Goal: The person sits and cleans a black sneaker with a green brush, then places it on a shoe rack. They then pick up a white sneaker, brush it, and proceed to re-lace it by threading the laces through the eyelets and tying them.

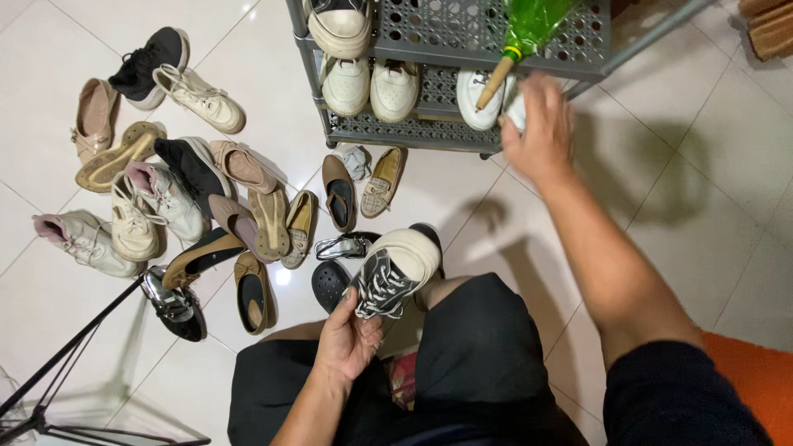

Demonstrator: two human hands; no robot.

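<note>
My left hand grips a black lace-up sneaker with a cream sole by its heel end, just above my lap. My right hand reaches out to the lower shelf of a grey perforated metal shoe rack, its fingers on or around a white shoe there; the grip itself is hidden behind the hand. Another white shoe sits right beside it. A green broom with a wooden handle leans against the rack just above that hand.
Several loose shoes lie scattered on the white tiled floor at left. A cream pair sits on the rack's lower shelf, another shoe higher up. A black tripod leg crosses the lower left. An orange object is at right.
</note>
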